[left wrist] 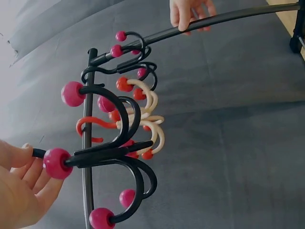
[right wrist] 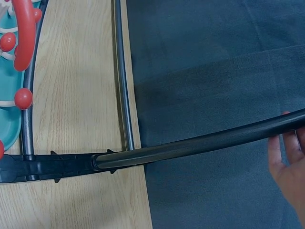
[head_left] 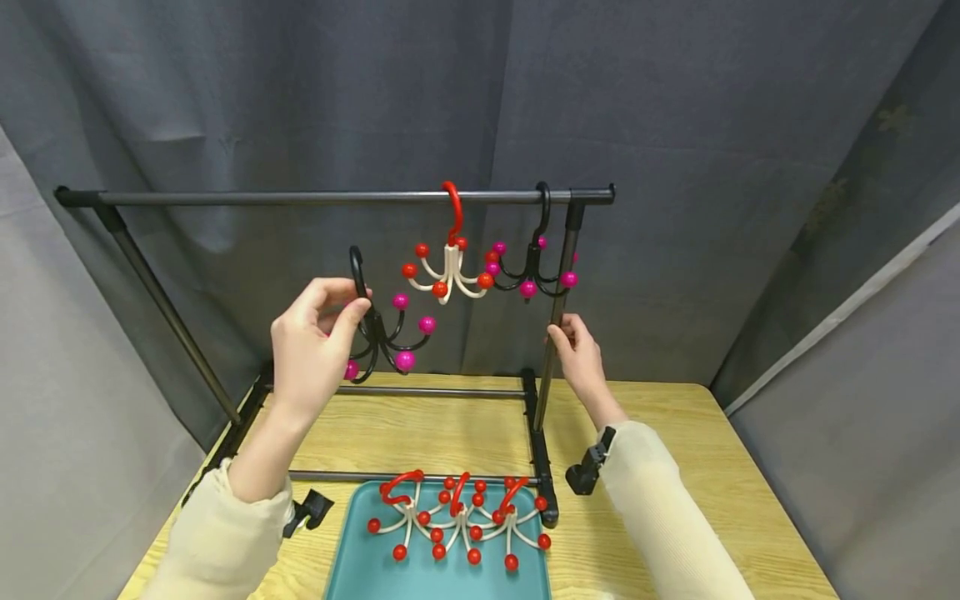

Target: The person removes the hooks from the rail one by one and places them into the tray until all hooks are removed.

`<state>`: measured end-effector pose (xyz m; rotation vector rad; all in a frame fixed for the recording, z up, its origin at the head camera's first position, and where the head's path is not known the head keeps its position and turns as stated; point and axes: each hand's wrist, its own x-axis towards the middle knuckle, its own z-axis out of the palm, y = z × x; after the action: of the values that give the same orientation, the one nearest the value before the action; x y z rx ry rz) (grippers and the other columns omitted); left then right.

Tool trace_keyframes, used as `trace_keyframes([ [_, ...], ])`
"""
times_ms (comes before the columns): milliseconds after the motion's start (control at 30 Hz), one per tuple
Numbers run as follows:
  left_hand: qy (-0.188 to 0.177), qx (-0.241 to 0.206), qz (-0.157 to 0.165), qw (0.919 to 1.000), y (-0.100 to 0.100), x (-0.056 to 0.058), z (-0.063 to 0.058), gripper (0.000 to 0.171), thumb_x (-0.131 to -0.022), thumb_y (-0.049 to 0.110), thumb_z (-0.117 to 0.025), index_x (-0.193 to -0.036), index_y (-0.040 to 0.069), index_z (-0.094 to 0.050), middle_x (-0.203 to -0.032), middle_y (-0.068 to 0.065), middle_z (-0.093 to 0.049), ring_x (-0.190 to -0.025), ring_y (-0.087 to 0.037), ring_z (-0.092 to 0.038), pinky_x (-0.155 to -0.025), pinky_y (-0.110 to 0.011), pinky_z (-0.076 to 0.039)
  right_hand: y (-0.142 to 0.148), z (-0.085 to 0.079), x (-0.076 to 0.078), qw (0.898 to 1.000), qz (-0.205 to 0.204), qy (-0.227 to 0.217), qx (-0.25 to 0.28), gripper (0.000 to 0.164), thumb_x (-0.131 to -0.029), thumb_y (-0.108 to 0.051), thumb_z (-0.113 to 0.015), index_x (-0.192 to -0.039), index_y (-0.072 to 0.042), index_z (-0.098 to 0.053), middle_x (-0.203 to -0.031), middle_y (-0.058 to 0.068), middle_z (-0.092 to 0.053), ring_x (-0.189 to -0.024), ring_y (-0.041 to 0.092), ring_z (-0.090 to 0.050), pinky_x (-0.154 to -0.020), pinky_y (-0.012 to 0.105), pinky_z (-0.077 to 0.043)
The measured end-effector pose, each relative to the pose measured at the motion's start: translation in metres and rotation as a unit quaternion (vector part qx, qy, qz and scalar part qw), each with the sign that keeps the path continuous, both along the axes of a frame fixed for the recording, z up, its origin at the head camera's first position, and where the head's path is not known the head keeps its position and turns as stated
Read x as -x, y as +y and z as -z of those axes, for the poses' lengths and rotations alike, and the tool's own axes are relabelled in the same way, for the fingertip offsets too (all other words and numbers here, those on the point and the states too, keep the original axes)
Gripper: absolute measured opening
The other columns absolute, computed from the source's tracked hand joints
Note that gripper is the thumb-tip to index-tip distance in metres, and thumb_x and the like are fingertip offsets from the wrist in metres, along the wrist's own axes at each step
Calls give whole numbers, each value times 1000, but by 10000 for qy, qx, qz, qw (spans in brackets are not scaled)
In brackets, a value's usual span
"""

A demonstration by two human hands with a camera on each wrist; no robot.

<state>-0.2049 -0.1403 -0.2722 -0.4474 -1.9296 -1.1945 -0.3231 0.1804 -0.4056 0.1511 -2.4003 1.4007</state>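
Note:
My left hand (head_left: 311,346) pinches the hook stem of a black multi-arm hanger (head_left: 381,340) tipped with magenta balls. That hanger is held below the top bar (head_left: 285,198) of a black rack, apart from it. My right hand (head_left: 579,354) grips the rack's right upright (head_left: 557,333) with thumb and fingers. A white hanger with a red hook and red balls (head_left: 451,265) hangs on the bar right of centre. Beside it, near the bar's right end, hangs another black hanger with magenta balls (head_left: 533,258). In the left wrist view, the held hanger (left wrist: 109,155) is nearest the camera.
A teal tray (head_left: 341,558) on the wooden table (head_left: 622,517) bears three white hangers with red hooks and balls (head_left: 461,521). The rack's black foot (head_left: 542,467) stands at the tray's right corner. Grey curtain (head_left: 300,92) hangs behind.

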Motion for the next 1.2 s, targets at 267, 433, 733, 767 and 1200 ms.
trace_keyframes([
  [267, -163, -56, 66, 9998, 0, -10, 25, 15, -79, 5, -68, -92, 0, -64, -88, -9, -68, -77, -10, -67, -71, -9, -48, -1, -1, 2, 9999, -36, -76, -58, 36, -92, -42, -46, -112, -12, -48, -95, 11, -59, -80, 22, -53, -72, 33, -42],
  [433, -107, 254, 211, 9994, 4, -16, 45, 13, -79, 6, -69, -91, 3, -65, -87, -6, -68, -73, -17, -67, -68, -8, -48, -3, 0, 1, 9998, -94, -160, 14, 30, -93, -35, -48, -112, -12, -48, -97, 12, -60, -84, 30, -55, -74, 35, -42],
  [733, -242, 451, 749, 9959, 19, -26, 70, 15, -78, 4, -69, -92, 7, -64, -87, -1, -66, -76, -14, -66, -70, -15, -51, -1, -3, 1, 9999, -57, -96, -49, 32, -92, -38, -47, -110, -12, -47, -93, 12, -59, -80, 24, -52, -71, 33, -40],
  [767, -295, 466, 834, 9950, 21, -27, 74, 16, -78, 4, -69, -92, 7, -64, -88, 0, -66, -77, -13, -65, -70, -16, -51, 0, -3, 1, 9999, -47, -79, -55, 32, -92, -38, -48, -110, -11, -48, -93, 12, -59, -79, 23, -52, -71, 33, -40],
  [1200, -859, 731, 1465, 9828, 40, -46, 114, 15, -78, 7, -69, -91, 13, -63, -88, 4, -65, -81, -11, -64, -68, -26, -54, -2, -3, 1, 9998, -105, -146, 2, 33, -92, -38, -48, -112, -12, -48, -97, 12, -60, -83, 26, -53, -75, 35, -41],
])
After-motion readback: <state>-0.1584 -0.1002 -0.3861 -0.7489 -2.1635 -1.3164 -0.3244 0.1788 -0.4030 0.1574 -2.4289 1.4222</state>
